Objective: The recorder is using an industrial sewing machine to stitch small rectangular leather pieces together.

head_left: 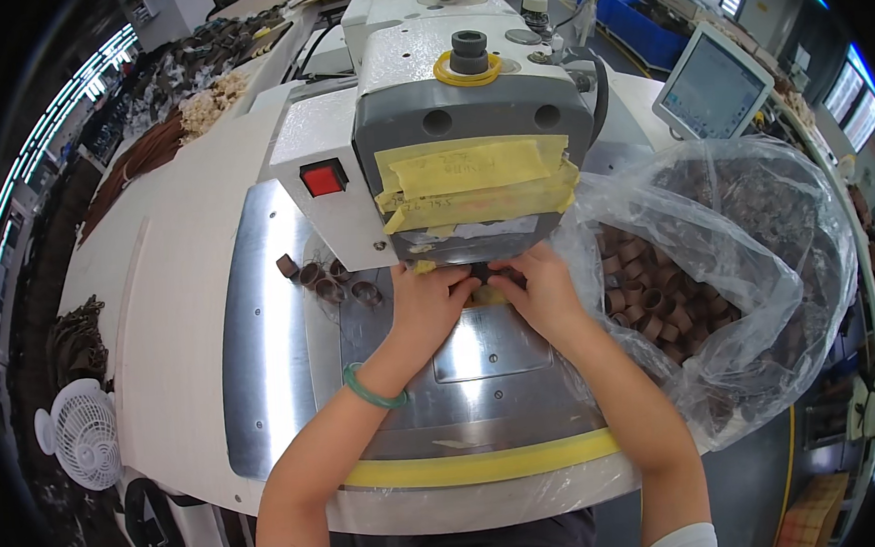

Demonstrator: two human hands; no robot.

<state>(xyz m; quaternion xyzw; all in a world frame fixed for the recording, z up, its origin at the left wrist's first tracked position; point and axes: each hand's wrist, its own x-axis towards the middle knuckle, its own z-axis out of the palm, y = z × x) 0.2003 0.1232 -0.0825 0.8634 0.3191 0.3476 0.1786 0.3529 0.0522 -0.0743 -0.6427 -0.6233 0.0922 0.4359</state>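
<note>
Both of my hands are under the front of a white and grey industrial sewing machine [468, 111], fingertips facing each other. My left hand [429, 296], with a green bangle [373, 390] on its wrist, is closed with thumb and fingers pinched at a small dark brown piece [481, 271]. From the other side my right hand [540, 285] pinches at the same piece, its fingers bent. The machine head and my fingers hide most of the piece, and its shape does not show. Several brown rings [330, 285] lie on the metal plate [274, 384] left of my left hand.
Right of my right hand, a clear plastic bag [766, 243] lies open around a heap of brown rings [655, 300]. Yellow tape [489, 461] runs along the table's front edge. A screen [714, 84] stands at the back right; a white fan [82, 436] is at the left.
</note>
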